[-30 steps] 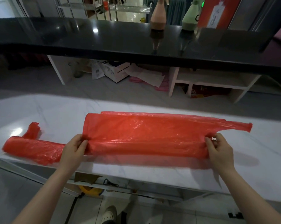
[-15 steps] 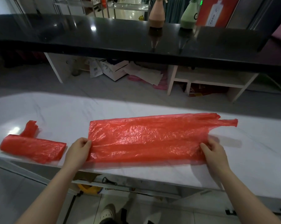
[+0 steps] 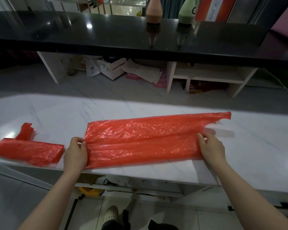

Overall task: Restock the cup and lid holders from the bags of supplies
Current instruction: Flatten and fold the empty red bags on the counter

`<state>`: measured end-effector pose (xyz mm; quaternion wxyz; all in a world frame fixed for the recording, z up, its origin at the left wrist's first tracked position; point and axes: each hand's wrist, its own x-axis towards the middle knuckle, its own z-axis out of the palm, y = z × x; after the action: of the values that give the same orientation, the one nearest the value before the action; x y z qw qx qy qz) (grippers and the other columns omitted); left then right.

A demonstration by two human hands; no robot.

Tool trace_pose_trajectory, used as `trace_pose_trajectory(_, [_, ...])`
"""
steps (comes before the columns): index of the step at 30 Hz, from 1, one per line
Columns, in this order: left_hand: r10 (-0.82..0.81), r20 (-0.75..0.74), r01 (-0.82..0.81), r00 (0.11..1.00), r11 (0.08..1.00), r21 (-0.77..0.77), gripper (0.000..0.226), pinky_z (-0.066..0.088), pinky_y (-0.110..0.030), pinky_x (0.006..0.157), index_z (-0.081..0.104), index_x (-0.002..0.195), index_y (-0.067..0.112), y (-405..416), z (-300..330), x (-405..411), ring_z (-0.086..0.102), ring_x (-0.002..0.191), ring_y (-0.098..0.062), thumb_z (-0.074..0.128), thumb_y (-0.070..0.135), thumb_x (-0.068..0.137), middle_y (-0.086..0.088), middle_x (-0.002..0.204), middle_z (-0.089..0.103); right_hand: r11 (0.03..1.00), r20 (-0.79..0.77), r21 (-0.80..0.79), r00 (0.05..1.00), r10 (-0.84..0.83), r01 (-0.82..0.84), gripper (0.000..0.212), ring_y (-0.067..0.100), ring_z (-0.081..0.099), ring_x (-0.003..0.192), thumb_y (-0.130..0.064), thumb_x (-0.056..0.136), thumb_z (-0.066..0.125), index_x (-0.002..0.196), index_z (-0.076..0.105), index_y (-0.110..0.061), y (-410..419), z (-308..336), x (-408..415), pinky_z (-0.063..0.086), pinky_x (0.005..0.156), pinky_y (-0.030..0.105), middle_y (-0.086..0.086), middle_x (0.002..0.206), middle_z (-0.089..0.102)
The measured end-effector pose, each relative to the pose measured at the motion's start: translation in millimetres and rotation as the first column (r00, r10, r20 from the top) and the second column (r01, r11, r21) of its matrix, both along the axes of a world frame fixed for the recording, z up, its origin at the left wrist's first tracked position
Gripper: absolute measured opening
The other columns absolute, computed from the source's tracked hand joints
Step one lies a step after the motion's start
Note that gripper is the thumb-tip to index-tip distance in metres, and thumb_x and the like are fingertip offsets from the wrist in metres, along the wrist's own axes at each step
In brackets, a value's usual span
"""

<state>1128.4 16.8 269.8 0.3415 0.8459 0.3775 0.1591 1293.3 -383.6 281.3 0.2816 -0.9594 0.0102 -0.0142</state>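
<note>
A long red plastic bag (image 3: 140, 140) lies flattened and folded lengthwise on the white marble counter (image 3: 57, 117). My left hand (image 3: 76, 152) pinches its left end near the fold. My right hand (image 3: 211, 149) grips its right end, just below the bag's handle strip (image 3: 222, 117). A second red bag (image 3: 30, 151), folded into a shorter bundle, rests on the counter to the left, apart from my hands. No cups, lids or holders show in this view.
A black countertop (image 3: 106, 34) runs across the back, with a brown cone bottle (image 3: 154, 12) and a green one (image 3: 187, 13) on it. White shelves (image 3: 206, 75) and boxes (image 3: 113, 67) stand under it. My shoe (image 3: 110, 214) shows below the counter's front edge.
The bag has been folded over lengthwise toward me and slid right, away from the smaller bundle. My hands shifted with its ends and still hold them.
</note>
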Motion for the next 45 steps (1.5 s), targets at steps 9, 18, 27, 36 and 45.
trace_pose_trajectory(9, [0.000, 0.070, 0.001, 0.998, 1.000, -0.010, 0.009, 0.036, -0.028, 0.056, 0.044, 0.103, 0.015, -2, 1, -2, 0.053, 0.073, -0.016, 0.042, 0.024, 0.100, 0.001, 0.087, 0.055, 0.985, 0.007, -0.164, 0.998, 0.060, -0.058, 0.029, 0.031, 0.061, 0.074, -0.037, 0.100, 0.034, 0.093, 0.055, -0.019, 1, -7, -1, 0.050, 0.068, 0.041, 0.007, 0.084, 0.066])
trace_pose_trajectory(18, [-0.405, -0.089, 0.398, 0.910, 0.795, 0.458, 0.041, 0.034, -0.047, 0.107, 0.054, 0.129, 0.014, -9, 28, 16, 0.043, 0.127, -0.031, 0.060, 0.019, 0.089, -0.011, 0.137, 0.050, 0.966, -0.089, -0.230, 0.991, 0.097, -0.115, 0.026, 0.032, 0.060, 0.076, -0.040, 0.100, 0.032, 0.085, 0.047, -0.024, 0, -6, 6, 0.040, 0.063, 0.036, 0.007, 0.088, 0.065])
trace_pose_trajectory(27, [-0.495, -0.620, 0.750, 0.609, 0.613, 0.248, 0.078, -0.009, -0.045, 0.116, -0.026, 0.143, 0.035, -14, -3, 49, -0.019, 0.144, -0.030, 0.017, 0.072, 0.088, -0.001, 0.158, -0.020, 0.994, -0.044, 0.090, 0.997, 0.067, -0.063, 0.015, 0.021, 0.056, 0.070, -0.027, 0.091, 0.056, 0.078, 0.060, -0.020, -16, -6, -11, 0.040, 0.059, 0.033, 0.000, 0.076, 0.064])
trace_pose_trajectory(36, [-0.490, -0.607, 0.756, 0.626, 0.573, 0.316, 0.078, -0.008, -0.047, 0.116, -0.019, 0.146, 0.039, 8, 7, 66, -0.017, 0.145, -0.030, 0.018, 0.073, 0.086, -0.001, 0.157, -0.020, 0.998, -0.046, 0.045, 0.998, 0.037, -0.035, 0.018, 0.010, 0.056, 0.069, -0.035, 0.097, 0.047, 0.090, 0.061, -0.025, -16, -11, -7, 0.041, 0.061, 0.033, -0.009, 0.077, 0.063])
trace_pose_trajectory(45, [-0.412, -0.497, 0.639, 0.764, 0.591, 0.492, 0.064, 0.013, -0.049, 0.115, 0.010, 0.152, 0.027, -6, 27, 83, 0.009, 0.145, -0.035, 0.036, 0.045, 0.097, -0.009, 0.161, 0.005, 0.988, -0.064, -0.152, 0.998, 0.028, -0.037, 0.024, 0.031, 0.060, 0.087, -0.030, 0.099, 0.043, 0.107, 0.062, -0.019, -10, -7, 12, 0.036, 0.068, 0.033, 0.008, 0.099, 0.069])
